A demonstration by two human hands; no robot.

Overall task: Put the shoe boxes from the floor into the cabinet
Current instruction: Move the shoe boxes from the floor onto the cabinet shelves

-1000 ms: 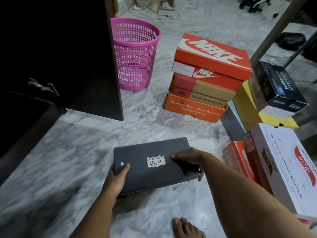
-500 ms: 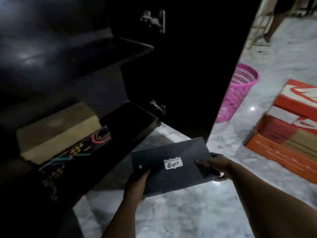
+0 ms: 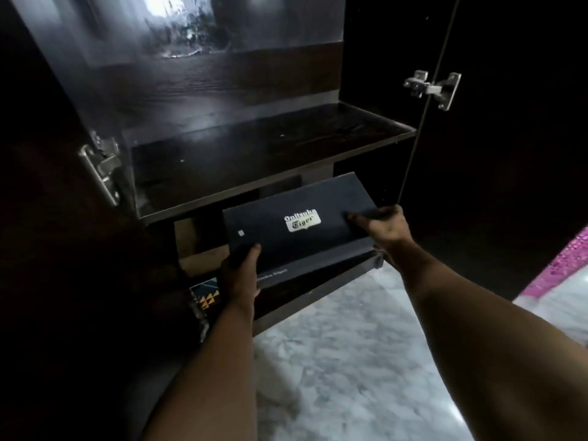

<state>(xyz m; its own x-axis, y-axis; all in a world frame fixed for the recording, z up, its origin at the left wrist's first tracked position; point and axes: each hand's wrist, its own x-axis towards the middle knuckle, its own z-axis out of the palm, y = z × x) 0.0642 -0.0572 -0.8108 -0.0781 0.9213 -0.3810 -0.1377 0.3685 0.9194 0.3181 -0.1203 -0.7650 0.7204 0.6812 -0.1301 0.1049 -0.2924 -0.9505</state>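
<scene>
A dark grey Onitsuka Tiger shoe box (image 3: 299,230) hangs at the mouth of the dark cabinet's lower compartment, its far end under the upper shelf (image 3: 270,144). My left hand (image 3: 240,272) grips the box's near left corner. My right hand (image 3: 381,230) holds its right end. Inside the lower compartment on the left lies a tan box (image 3: 197,243) with a patterned box (image 3: 206,297) in front of it, both partly hidden by the grey box and my left hand.
Both cabinet doors stand open, the right door (image 3: 509,154) with a metal hinge (image 3: 432,87). Marble floor (image 3: 350,361) lies below the cabinet. A pink basket's edge (image 3: 563,265) shows at the far right.
I have carried the grey box from the floor up and left to the cabinet; its far end now sits in the lower compartment. The view turned away from the stacked boxes.
</scene>
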